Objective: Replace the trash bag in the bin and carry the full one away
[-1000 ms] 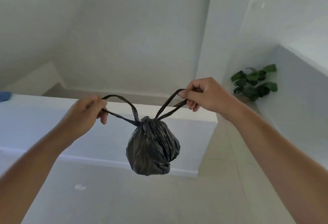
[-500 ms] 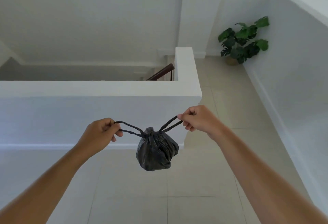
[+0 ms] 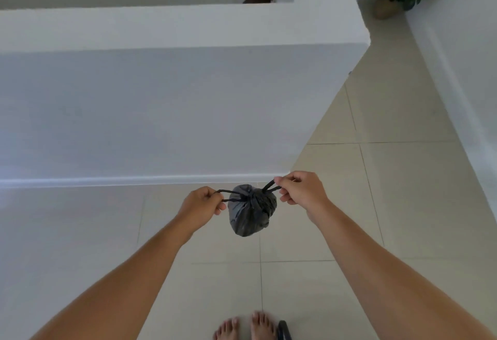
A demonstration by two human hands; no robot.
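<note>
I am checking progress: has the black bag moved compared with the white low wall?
Cannot tell: the black bag now appears below the white low wall, but the camera tilted down.

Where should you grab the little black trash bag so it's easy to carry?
By the drawstring loops at the top, coming from above. The trash bag is cinched shut there, and the left hand and right hand each have a grip on one thin loop, pulled out sideways. The body is soft and crumpled and hangs free, so gathering both loops into one hand would probably carry best.
</note>
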